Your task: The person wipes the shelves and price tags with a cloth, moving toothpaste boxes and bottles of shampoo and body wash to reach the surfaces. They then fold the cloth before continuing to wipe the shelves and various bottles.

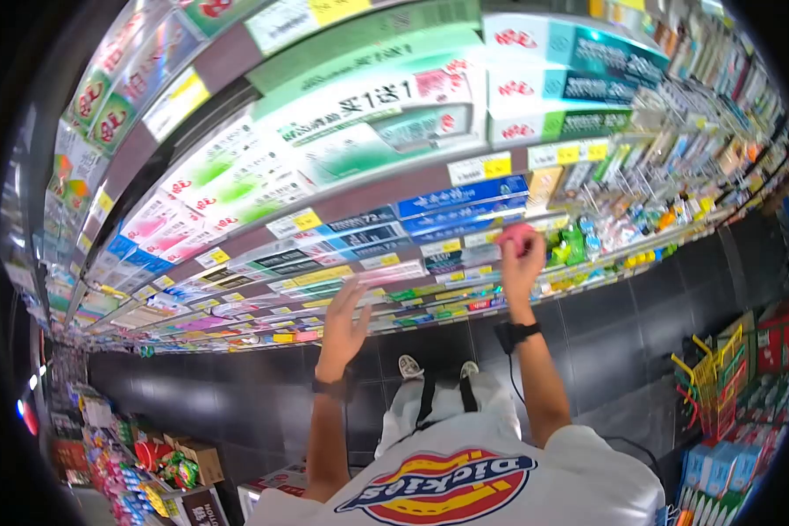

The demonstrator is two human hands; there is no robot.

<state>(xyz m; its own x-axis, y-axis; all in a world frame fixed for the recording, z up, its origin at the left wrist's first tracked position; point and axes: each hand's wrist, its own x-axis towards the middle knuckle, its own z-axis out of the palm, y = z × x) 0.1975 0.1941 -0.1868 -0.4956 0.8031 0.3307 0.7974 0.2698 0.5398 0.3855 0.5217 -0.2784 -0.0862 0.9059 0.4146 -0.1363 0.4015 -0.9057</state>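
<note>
My right hand (pixel 524 270) is raised at the shelf front, its fingers closed around a small pink round object (pixel 517 233) whose kind I cannot make out. Just behind it are blue toothpaste boxes (pixel 460 210) and green packages (pixel 572 249). My left hand (pixel 344 323) reaches toward a lower shelf with fingers apart and nothing in it. Nearest to that hand are a pale pink box (pixel 390 273) and yellow-green boxes (pixel 316 279). Both wrists wear dark bands.
Long shelves with price tags (pixel 480 167) curve across the view, stacked with boxed goods. A yellow and red shopping basket (pixel 706 377) stands at the right on the dark tiled floor (pixel 596 351). Cartons and colourful packets (pixel 180 469) are at the lower left.
</note>
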